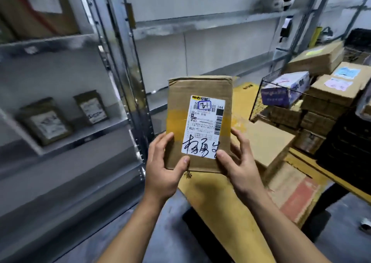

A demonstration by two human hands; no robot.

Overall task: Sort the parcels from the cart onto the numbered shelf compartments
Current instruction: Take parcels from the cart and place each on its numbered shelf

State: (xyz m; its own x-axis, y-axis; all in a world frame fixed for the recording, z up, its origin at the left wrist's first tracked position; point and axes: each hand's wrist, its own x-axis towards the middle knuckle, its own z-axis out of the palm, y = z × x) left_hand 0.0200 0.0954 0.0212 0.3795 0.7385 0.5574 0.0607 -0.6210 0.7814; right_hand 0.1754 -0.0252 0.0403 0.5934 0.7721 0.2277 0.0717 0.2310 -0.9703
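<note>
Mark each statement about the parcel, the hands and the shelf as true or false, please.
1. The left hand and the right hand both hold the brown parcel. True.
2. The white label faces away from the camera. False: it faces the camera, and handwriting shows on it.
3. Two small parcels lie on the shelf at the left. True.
4. The brown parcel rests on that shelf. False: the hands hold it in the air, apart from the shelf.
5. Cardboard boxes are stacked at the right. True.
</note>
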